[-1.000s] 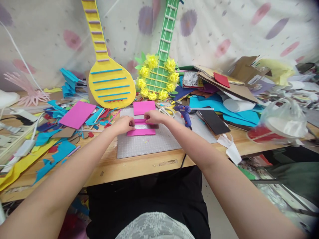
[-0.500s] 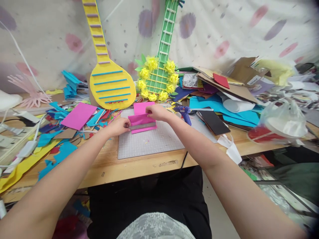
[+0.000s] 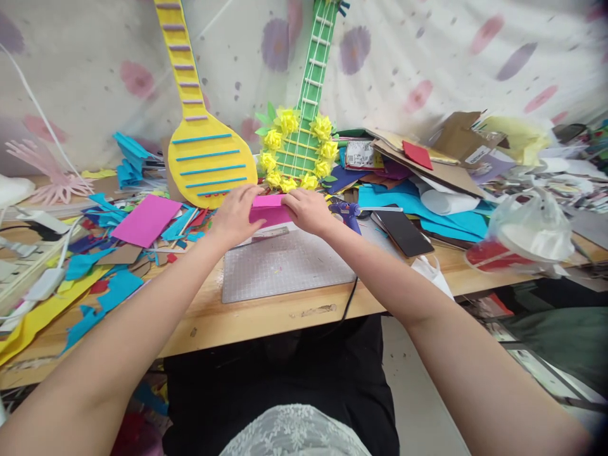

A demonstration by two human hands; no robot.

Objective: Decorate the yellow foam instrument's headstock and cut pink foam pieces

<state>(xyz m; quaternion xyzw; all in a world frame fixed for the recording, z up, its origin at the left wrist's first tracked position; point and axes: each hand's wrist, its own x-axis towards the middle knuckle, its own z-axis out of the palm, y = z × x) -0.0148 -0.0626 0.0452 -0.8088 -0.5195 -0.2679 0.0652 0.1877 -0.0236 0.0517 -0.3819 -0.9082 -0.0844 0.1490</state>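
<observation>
A magenta sheet point(image 3: 268, 215) is held at the far side of the grey cutting mat point(image 3: 294, 272), with a crease or edge running across its upper part. My left hand point(image 3: 234, 214) grips its left end, thumb in front and fingers behind the top. At the right end, my right hand point(image 3: 306, 209) is closed over the sheet's upper edge; its thumb is hidden. Just below the sheet lies a flat, pale strip like a ruler point(image 3: 272, 233), on the mat and touched by neither hand. A blue glue gun point(image 3: 349, 214) rests right of my right hand.
A yellow paper guitar point(image 3: 211, 158) and a green one with yellow flowers point(image 3: 304, 149) lean at the back. Another magenta sheet point(image 3: 146, 220) lies among blue scraps on the left. A phone point(image 3: 403, 231) and a bagged red-and-white tub point(image 3: 517, 244) are on the right.
My left hand has left the strip's end and moved up to the magenta sheet. My right hand has shifted slightly right along it. The sheet has come off the strip, toward the back.
</observation>
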